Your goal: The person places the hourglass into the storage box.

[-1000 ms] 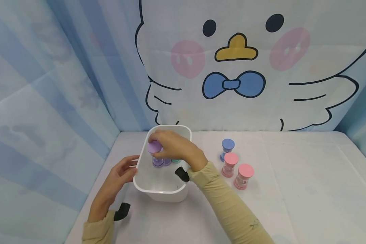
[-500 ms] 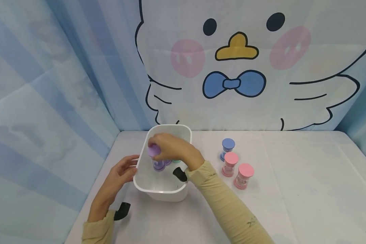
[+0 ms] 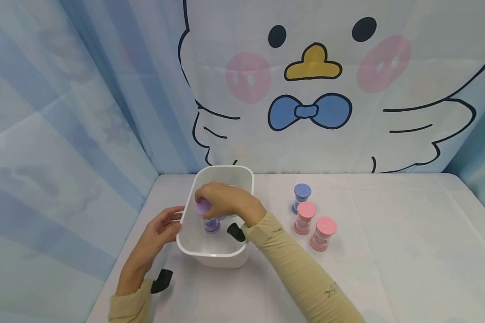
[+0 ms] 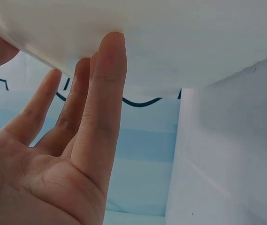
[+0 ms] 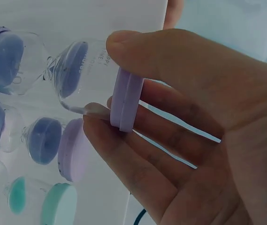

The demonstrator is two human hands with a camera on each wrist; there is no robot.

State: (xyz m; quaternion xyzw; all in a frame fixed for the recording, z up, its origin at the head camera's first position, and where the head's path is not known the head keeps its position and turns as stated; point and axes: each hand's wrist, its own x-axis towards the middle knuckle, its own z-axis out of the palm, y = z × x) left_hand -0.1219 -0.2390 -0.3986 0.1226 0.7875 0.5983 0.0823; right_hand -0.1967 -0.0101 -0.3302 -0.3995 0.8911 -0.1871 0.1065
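My right hand (image 3: 226,199) reaches into a white plastic bin (image 3: 216,254) and holds a purple-capped hourglass (image 3: 212,225) upright by its top. In the right wrist view the thumb and fingertips pinch this hourglass at the purple cap and the clear glass beside it. Another purple hourglass (image 5: 72,150) and a teal one (image 5: 58,206) stand beside it in the bin, mostly hidden by the hand in the head view. My left hand (image 3: 157,231) is at the bin's left side. Its nearly straight fingers (image 4: 105,98) touch the outer wall, the thumb close to the rim.
On the white table (image 3: 412,242), right of the bin, stand a blue hourglass (image 3: 302,192) and two pink ones, a middle one (image 3: 305,215) and a nearer one (image 3: 323,233). A printed curtain (image 3: 307,148) hangs behind the table's back edge.
My right hand has moved a little toward the front of the bin, carrying the purple hourglass with it. The left hand stays in place.
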